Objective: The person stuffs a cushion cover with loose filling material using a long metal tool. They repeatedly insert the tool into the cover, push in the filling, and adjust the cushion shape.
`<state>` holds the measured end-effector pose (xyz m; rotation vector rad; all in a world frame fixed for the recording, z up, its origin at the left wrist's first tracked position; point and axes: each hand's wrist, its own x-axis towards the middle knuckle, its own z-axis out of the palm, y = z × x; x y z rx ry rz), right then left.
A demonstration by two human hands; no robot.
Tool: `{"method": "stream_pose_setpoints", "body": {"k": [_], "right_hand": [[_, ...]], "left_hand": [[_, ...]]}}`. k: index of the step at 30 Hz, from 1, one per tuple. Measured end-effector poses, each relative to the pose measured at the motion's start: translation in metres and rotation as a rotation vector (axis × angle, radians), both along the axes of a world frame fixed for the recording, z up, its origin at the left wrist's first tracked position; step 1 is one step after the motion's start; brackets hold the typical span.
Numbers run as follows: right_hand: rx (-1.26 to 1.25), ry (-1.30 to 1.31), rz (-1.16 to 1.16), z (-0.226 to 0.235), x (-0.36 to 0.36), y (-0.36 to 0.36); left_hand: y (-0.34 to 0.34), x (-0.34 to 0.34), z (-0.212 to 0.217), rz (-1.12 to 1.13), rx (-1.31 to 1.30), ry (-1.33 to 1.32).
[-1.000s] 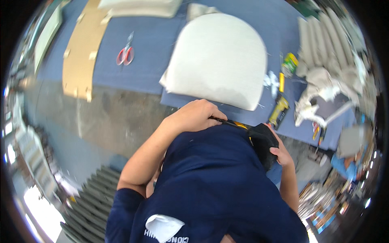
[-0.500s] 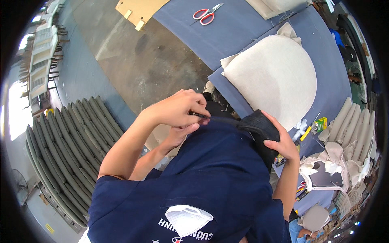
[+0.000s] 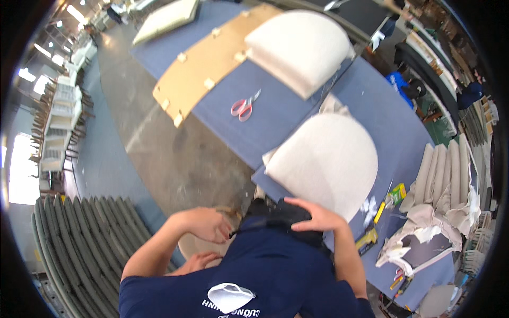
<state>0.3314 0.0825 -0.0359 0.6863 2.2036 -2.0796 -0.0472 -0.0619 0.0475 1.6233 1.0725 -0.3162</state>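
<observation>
At my waist lies a dark, soft black band or pouch point(image 3: 283, 213); its exact kind is unclear. My right hand point(image 3: 322, 217) grips its right part, thumb on the near side and fingers stretched over the far side. My left hand point(image 3: 205, 225) is closed, its fingertips pinching the end of a thin black strap point(image 3: 231, 233) at the left of my waist. Just below it shows another hand point(image 3: 197, 262), mostly hidden behind my left arm and shirt; it appears to be another person's.
Beyond my hands, a rounded pale cushion point(image 3: 326, 161) and red-handled scissors point(image 3: 244, 107) lie on a blue-covered table point(image 3: 228, 130). A second cushion point(image 3: 297, 45) and a tan board point(image 3: 204, 66) are farther off. Grey-green padded panels point(image 3: 79, 254) stand stacked at left. Tools point(image 3: 367, 240) lie at right.
Both hands have lowered toward my waist, bringing the black item down against it. The strap stretched between them has shortened. My view has tilted up, showing more of the table.
</observation>
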Motion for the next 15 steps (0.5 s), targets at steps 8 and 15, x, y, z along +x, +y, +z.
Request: {"method": "stream_pose_setpoints", "body": {"k": [8,15], "right_hand": [[-0.029,-0.020,0.038,0.005,0.002,0.003],[0.013,-0.057,0.016,-0.012,0.007,-0.005]], "left_hand": [[0.048,0.044,-0.016,0.099,0.019,-0.091],[0.065,0.108,-0.076,0.515,0.060,-0.371]]}}
